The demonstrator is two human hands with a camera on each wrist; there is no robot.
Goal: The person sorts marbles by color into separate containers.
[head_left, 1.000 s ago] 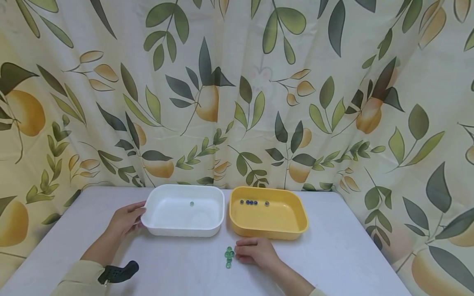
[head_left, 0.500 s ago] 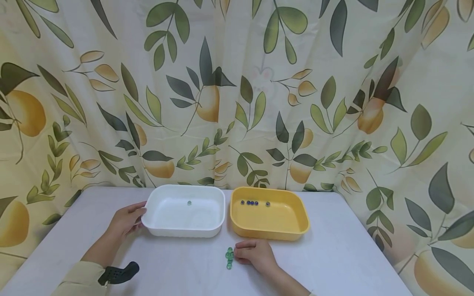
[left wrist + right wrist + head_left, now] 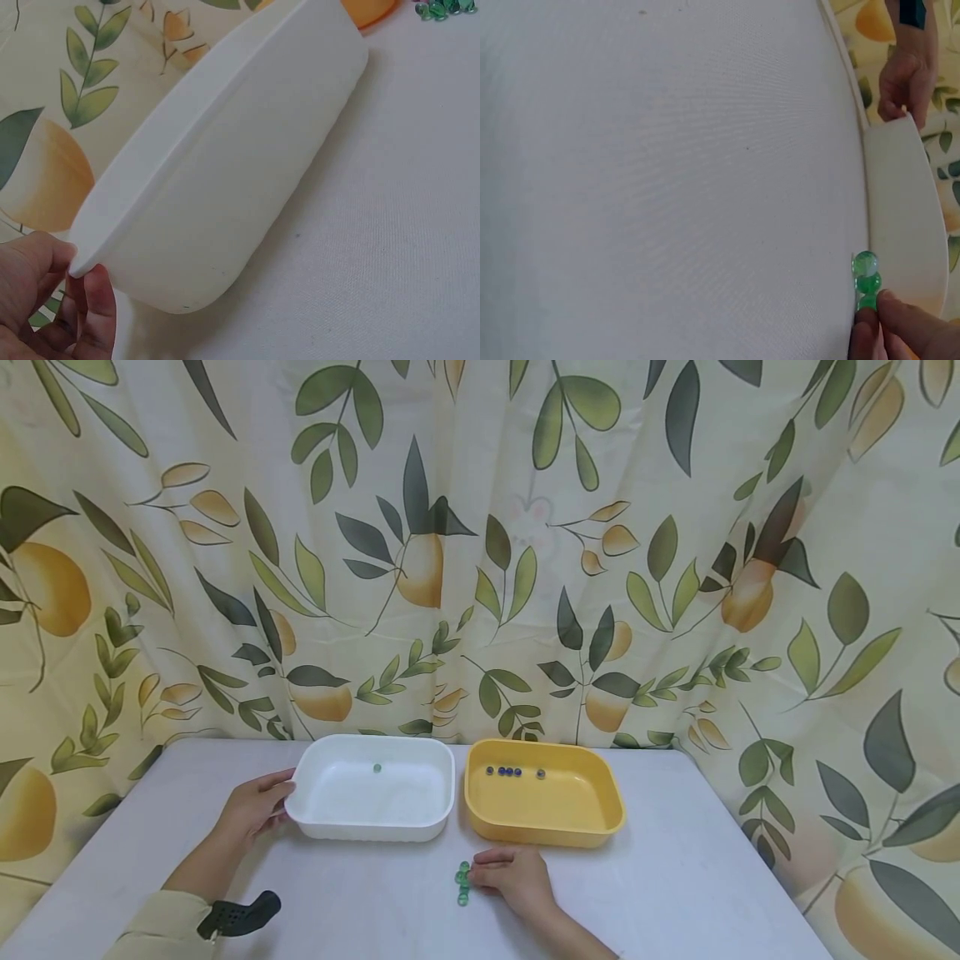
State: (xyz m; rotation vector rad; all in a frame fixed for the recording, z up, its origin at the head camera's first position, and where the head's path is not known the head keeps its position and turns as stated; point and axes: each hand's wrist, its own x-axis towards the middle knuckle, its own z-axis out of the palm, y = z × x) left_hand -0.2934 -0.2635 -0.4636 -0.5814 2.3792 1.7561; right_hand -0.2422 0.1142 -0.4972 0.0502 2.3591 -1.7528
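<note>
My left hand [image 3: 255, 803] pinches the left rim of a white plastic tub [image 3: 367, 828], thumb above and fingers below, as the left wrist view shows. A single green glass marble [image 3: 377, 768] lies inside the tub. In front of the tubs, several green marbles [image 3: 462, 889] sit in a cluster on the white cloth. At the right side of this cluster my right hand [image 3: 517, 881] has its thumb and fingertips on one green marble [image 3: 868, 301], pinching it, partly hidden by the fingers.
To the right of the white tub stands a yellow tub [image 3: 547, 831], a small gap between them. Several dark blue marbles [image 3: 509, 771] and one greyish marble [image 3: 541, 773] are in it. Behind the table hangs a curtain [image 3: 480, 568] printed with fruit and leaves.
The green marble in the white tub has rolled a little to the left. My right hand has shifted slightly left, fingertips closing in on the green cluster. The left hand stays on the rim.
</note>
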